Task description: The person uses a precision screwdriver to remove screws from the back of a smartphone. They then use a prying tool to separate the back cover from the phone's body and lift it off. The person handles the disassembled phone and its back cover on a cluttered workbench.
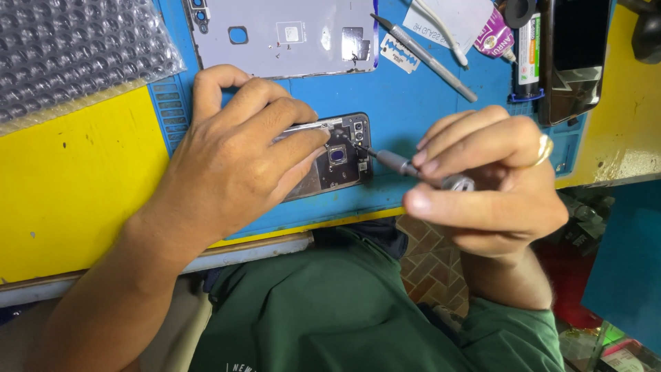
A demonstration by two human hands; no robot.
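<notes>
An opened phone (342,160) with its inner board and camera module showing lies on a blue work mat (413,117). My left hand (234,151) rests over the phone's left part, fingers pressing it down. My right hand (485,186) grips a thin grey screwdriver (396,163), whose tip touches the phone's upper right area by the camera. The phone's detached lilac back cover (282,34) lies face down further up the mat.
Bubble wrap (69,48) covers the yellow table's (76,186) far left. On the mat's upper right lie another grey tool (427,58), a razor blade (399,53), a glue tube (496,34), a small bottle (529,55) and a dark phone (573,58).
</notes>
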